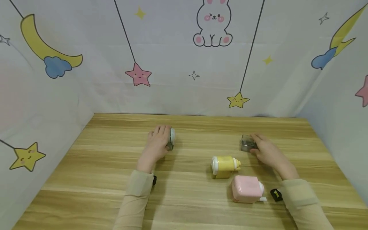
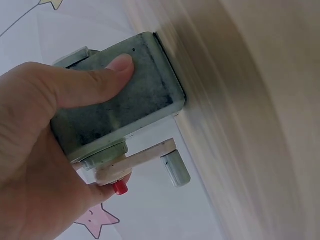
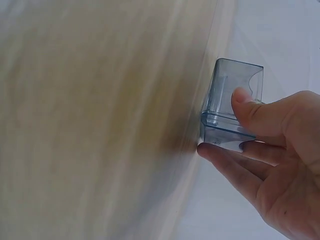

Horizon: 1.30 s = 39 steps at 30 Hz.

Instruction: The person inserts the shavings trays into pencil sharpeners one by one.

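Note:
My left hand (image 1: 156, 142) grips a dark green hand-crank pencil sharpener (image 2: 120, 95), with the thumb pressed on one broad face. Its crank and a small red tip show in the left wrist view. At the right of the table, my right hand (image 1: 267, 153) holds a clear grey plastic box (image 3: 232, 100), its thumb on one side and fingertips on the other. The box looks like a sharpener's shavings drawer and is divided across its length. Between the hands lie a yellow crank sharpener (image 1: 225, 164) and a pink crank sharpener (image 1: 247, 189).
The wood-grain table (image 1: 115, 166) meets a white printed cloth backdrop (image 1: 172, 99) at the back and both sides. Black wrist gear (image 1: 276, 195) shows by the right cuff.

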Each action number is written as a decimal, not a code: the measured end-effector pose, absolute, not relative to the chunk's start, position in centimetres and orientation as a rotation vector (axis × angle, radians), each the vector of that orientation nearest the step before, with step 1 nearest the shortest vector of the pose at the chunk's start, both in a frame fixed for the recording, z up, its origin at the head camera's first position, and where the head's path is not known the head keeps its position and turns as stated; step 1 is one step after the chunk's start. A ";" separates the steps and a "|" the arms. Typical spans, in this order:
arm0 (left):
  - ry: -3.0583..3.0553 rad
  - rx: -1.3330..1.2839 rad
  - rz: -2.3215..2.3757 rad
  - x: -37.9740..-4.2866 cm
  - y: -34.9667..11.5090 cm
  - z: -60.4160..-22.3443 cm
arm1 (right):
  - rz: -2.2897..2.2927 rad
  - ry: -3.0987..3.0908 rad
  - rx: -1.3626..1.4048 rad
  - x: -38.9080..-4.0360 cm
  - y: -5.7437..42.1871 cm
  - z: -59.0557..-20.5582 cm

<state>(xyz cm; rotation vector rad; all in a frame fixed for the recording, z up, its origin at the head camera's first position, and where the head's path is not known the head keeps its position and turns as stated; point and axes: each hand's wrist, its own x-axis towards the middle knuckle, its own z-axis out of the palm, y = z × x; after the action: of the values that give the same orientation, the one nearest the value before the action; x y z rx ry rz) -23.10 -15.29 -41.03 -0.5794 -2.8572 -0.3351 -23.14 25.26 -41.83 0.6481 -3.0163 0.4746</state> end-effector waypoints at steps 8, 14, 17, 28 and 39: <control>-2.856 -0.609 -0.301 -23.1 -13.8 -41.1 | 0.482 -2.984 0.669 -23.0 25.1 -42.2; -2.858 -0.634 -0.294 -23.1 -13.0 -41.2 | 0.496 -2.980 0.672 -22.9 25.0 -42.2; -2.856 -0.639 -0.293 -23.1 -12.9 -41.3 | 0.499 -2.972 0.683 -22.9 25.0 -42.3; -2.855 -0.680 -0.281 -23.1 -12.6 -41.2 | 0.481 -2.968 0.684 -23.0 25.1 -42.6; -2.875 -0.708 -0.265 -23.3 -11.4 -40.9 | 0.448 -2.956 0.703 -23.0 25.0 -42.2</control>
<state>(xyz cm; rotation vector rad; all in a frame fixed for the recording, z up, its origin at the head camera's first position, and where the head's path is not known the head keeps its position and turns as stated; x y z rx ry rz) -23.30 -11.40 -40.87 -0.7083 -2.8753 -0.2652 -23.03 25.00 -42.21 0.7027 -2.9563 0.4475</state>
